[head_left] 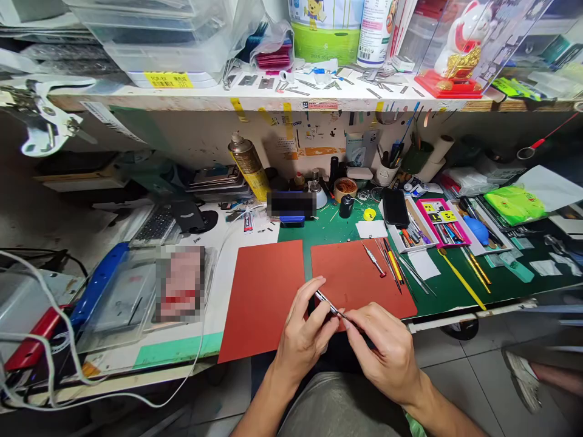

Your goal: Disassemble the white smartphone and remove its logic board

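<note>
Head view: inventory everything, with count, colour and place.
slim tool: at least 1, silver, front centre
mats: 2, reddish brown, front centre
screwdriver: 1, silver and red, right mat
stick: 1, yellow, front right
phone: 1, black, right of centre
tray: 1, pink, right
bulb: 1, blue, right of tray
packet: 1, bright green, far right
spray can: 1, yellow, back centre
tub: 1, green and white, shelf
cat figure: 1, white, shelf
scraps: too many to count, mixed, shelf
left hand: 1, bare, front centre
right hand: 1, bare, right of it
</note>
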A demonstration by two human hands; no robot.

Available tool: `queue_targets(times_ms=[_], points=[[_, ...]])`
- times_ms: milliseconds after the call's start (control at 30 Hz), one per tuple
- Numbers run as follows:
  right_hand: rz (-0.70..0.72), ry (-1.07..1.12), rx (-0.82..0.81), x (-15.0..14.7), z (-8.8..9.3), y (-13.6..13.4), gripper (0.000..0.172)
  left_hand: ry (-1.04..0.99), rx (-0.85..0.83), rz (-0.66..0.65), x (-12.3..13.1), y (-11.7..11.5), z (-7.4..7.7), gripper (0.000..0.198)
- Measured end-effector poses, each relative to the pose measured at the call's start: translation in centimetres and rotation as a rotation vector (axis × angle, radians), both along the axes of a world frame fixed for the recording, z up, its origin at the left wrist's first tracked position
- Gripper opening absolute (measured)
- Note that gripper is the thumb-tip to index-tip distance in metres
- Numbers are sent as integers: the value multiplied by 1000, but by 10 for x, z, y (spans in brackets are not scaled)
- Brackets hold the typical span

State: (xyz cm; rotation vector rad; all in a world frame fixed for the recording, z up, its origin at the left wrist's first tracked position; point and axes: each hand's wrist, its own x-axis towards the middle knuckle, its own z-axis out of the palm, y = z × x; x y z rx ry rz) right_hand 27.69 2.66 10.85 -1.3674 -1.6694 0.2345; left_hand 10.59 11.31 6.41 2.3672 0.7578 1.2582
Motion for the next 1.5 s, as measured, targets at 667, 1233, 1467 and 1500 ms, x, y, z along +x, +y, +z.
queue_targets(times_ms=[667, 1233, 1467, 1500], points=[[-3, -482, 231, 2, -5, -3, 32, 40, 11, -4, -1, 2, 2, 43], [-163, 26, 87, -10, -36, -8, 22, 51, -44, -78, -8, 4, 8, 40], [-178, -10, 72, -8, -44, -4, 20, 43, -42, -75, -5, 5, 10, 41], [-176, -11, 69, -8, -46, -4, 20, 43, -39, -75, -5, 5, 11, 41]])
